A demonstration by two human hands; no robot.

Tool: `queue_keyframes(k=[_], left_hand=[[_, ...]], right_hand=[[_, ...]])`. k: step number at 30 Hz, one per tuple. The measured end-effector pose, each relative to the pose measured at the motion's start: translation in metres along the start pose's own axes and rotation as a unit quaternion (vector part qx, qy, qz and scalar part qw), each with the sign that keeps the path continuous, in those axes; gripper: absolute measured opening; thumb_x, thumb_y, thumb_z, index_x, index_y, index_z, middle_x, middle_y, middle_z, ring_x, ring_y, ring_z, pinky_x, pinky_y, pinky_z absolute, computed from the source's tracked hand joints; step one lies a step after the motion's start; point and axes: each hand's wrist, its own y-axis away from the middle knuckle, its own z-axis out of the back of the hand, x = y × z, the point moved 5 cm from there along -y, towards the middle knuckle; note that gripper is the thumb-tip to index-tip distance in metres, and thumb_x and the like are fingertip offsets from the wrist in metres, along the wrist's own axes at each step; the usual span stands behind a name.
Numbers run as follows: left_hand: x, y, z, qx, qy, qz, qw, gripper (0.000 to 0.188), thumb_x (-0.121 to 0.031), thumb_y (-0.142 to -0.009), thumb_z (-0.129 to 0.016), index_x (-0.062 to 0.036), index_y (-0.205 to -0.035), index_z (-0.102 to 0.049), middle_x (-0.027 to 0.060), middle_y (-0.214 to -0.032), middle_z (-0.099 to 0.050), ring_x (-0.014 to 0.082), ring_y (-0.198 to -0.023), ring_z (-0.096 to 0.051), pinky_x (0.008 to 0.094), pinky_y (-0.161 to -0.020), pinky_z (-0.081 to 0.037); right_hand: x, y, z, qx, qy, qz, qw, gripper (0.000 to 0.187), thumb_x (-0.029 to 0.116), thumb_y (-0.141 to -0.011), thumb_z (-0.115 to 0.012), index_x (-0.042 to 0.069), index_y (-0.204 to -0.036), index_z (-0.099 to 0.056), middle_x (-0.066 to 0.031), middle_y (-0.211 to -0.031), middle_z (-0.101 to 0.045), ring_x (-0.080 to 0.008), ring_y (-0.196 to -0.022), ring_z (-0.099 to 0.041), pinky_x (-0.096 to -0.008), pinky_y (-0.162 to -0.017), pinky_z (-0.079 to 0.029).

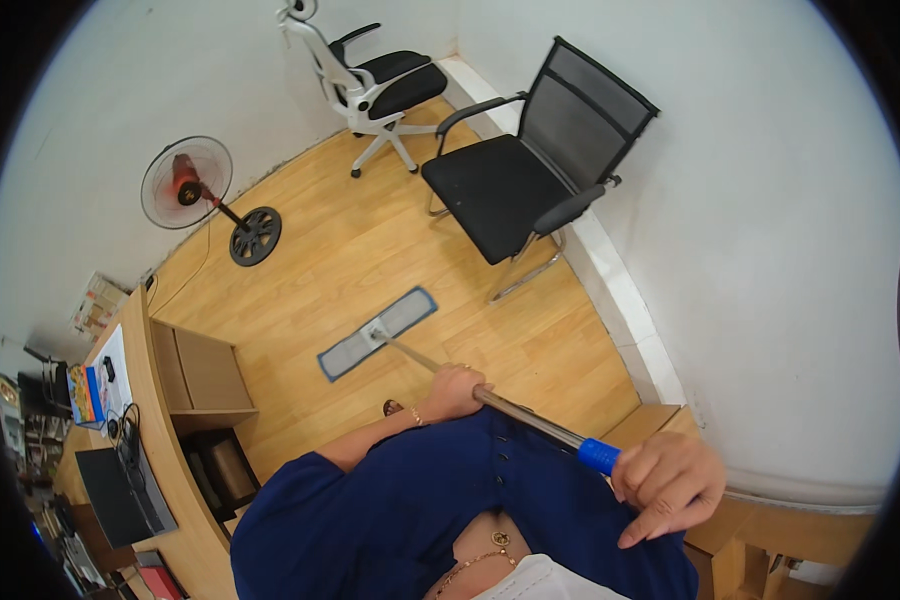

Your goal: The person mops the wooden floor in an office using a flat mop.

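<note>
A flat mop with a grey, blue-edged head lies against the wooden floor. Its metal pole slants from the head up across my body to the right, ending in a blue grip. My left hand is closed around the middle of the pole, a bracelet at its wrist. At the upper end, my right hand wraps the handle just beyond the visible blue part, its index finger less curled than the others. The hand hides the tip of the handle.
A black mesh chair stands ahead by the right wall, with a white-framed office chair behind it. A pedestal fan is at the far left. A wooden desk with cables on top borders the left side.
</note>
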Motion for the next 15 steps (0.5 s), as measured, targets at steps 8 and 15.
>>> queue_keyframes(k=[8,15], left_hand=[[-0.053,-0.106,-0.065,0.026,0.059,-0.136,0.989,0.037,-0.029,-0.074,-0.066,-0.0075,-0.051,-0.047,0.0128,-0.056,-0.052,0.0351,-0.06,-0.053,0.0446,-0.055,-0.039],[-0.035,-0.131,-0.102,0.052,0.07,-0.173,0.981,0.032,-0.027,-0.075,-0.066,-0.0068,-0.056,-0.051,0.012,-0.063,-0.055,0.0339,-0.067,-0.054,0.0434,-0.059,-0.041]], right_hand=[[0.033,0.059,-0.009,-0.096,0.186,-0.027,0.977,0.019,0.0,-0.077,-0.06,-0.006,-0.092,-0.068,-0.006,-0.054,-0.049,-0.0198,-0.053,-0.05,-0.0308,-0.062,-0.045],[-0.01,0.063,-0.03,-0.162,0.297,-0.139,0.931,0.019,0.005,-0.07,-0.065,0.005,-0.087,-0.07,-0.0043,-0.059,-0.051,-0.022,-0.058,-0.054,-0.0315,-0.065,-0.047]])
